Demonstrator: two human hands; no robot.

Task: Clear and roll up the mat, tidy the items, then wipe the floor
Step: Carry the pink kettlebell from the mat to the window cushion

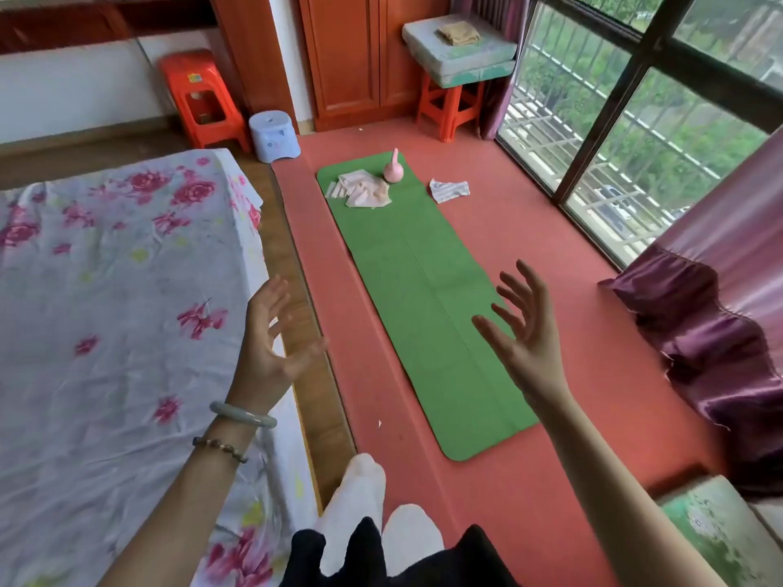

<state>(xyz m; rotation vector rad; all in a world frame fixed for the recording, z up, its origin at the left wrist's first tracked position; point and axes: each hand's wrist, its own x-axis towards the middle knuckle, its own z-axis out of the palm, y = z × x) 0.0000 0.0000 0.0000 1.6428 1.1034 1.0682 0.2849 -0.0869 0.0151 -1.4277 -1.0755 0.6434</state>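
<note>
A green mat [428,315] lies unrolled on the red floor [529,256], running away from me. At its far end sit a crumpled beige cloth [363,191] and a pink kettlebell [394,169]. A striped grey rag [449,190] lies on the floor just right of the mat's far end. My left hand [271,345] is raised with fingers spread, empty, over the bed's edge. My right hand [523,328] is also raised and spread, empty, above the mat's near half. My white-socked feet [360,514] stand near the mat's near end.
A bed with a floral sheet [118,315] fills the left. Two orange stools [203,99] [449,108], a small blue stool [274,135] and a wooden wardrobe [360,57] stand at the far end. Cushions [457,48] top the right stool. Windows and purple curtains [720,332] line the right.
</note>
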